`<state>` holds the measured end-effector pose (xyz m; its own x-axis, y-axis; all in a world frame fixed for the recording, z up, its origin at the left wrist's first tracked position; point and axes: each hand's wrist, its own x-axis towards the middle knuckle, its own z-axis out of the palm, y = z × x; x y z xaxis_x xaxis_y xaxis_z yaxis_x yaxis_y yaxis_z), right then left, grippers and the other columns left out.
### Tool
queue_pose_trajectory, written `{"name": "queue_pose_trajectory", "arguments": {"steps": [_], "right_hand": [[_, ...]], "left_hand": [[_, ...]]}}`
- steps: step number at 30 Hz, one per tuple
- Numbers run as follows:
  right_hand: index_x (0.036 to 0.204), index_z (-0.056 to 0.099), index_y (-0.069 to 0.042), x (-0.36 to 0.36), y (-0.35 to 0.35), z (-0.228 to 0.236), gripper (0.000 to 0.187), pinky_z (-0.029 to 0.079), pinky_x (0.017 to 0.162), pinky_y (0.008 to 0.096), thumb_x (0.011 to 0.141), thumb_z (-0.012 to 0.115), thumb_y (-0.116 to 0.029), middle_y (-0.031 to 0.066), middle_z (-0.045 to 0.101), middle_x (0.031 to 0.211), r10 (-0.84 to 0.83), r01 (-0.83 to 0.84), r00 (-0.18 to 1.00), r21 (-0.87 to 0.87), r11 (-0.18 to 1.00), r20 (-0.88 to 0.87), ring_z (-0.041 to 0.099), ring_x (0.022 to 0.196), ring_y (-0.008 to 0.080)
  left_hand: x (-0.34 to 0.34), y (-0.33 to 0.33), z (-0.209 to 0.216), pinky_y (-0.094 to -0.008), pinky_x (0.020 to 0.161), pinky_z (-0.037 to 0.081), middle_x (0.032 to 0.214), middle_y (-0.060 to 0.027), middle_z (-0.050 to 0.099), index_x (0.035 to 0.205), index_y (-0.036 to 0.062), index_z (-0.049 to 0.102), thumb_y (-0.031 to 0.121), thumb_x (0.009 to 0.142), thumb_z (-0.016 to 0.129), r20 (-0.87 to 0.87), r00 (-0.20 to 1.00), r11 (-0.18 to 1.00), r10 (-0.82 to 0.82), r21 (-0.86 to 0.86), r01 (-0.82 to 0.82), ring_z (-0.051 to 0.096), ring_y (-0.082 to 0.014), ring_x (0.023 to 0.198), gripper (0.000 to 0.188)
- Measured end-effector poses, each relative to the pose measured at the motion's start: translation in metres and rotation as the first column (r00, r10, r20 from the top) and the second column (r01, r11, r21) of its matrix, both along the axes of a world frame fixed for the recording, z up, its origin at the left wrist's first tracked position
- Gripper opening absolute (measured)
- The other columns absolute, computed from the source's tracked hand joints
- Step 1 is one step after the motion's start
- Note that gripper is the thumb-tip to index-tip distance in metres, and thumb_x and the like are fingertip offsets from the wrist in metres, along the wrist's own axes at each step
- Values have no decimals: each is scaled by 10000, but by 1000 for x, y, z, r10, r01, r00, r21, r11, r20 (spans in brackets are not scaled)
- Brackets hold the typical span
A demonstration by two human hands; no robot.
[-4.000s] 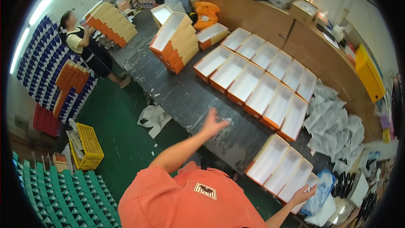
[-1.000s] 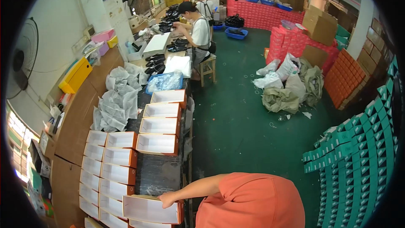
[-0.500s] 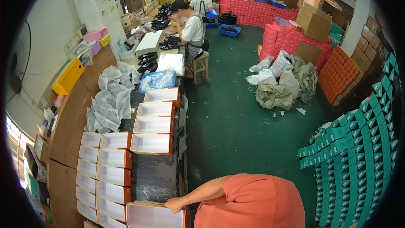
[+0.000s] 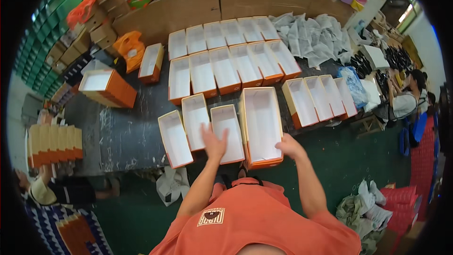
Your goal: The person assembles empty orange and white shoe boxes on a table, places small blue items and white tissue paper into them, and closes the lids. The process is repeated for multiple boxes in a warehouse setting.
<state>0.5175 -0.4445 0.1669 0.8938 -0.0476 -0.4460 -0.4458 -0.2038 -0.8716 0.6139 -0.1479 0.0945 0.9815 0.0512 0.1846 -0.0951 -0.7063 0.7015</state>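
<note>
At the near edge of the table, my right hand grips the lower right rim of an open shoebox, white inside and orange outside. This box stands higher than those around it, and several edges show beneath it, like a stack. My left hand has its fingers spread, with nothing in it. It hovers between a narrow open shoebox and another open shoebox; whether it touches either one I cannot tell. Left of these lies a tilted open shoebox.
Two rows of open shoeboxes fill the back of the dark table. More open boxes stand right, beside grey-white tissue sheets. Box stacks are at left, and a co-worker is lower left. Another person sits right.
My view has swung left from along the table to facing it. My left hand is now seen over the near boxes. Earlier, only one hand showed, on a box's rim.
</note>
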Motion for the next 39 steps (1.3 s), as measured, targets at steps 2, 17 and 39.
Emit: {"name": "queue_pose_trajectory", "arguments": {"steps": [2,17,39], "right_hand": [[1198,656,50,28,-4,16,396,523,855,337,805,632,12,116,714,1067,86,-76,985,71,995,-152,676,939,215],[1088,609,4,29,-31,-73,236,476,758,359,977,627,-203,121,645,879,-477,605,764,-223,765,434,601,828,199],[1081,590,-48,35,-75,-39,263,533,734,519,935,623,-264,169,685,947,-123,543,839,-809,224,530,669,814,416]], "left_hand": [[-8,-23,-2,-557,1153,293,1559,-314,286,1460,-39,395,474,925,650,-225,973,997,-47,55,61,310,-474,1424,784],[50,206,-8,-621,1192,182,1598,-306,227,1539,25,316,340,850,671,122,869,732,479,490,-473,177,-468,1493,836],[-30,216,-41,-515,920,504,1203,-324,637,1516,95,335,102,882,563,-495,844,976,209,156,-150,628,-488,1093,674]]}}
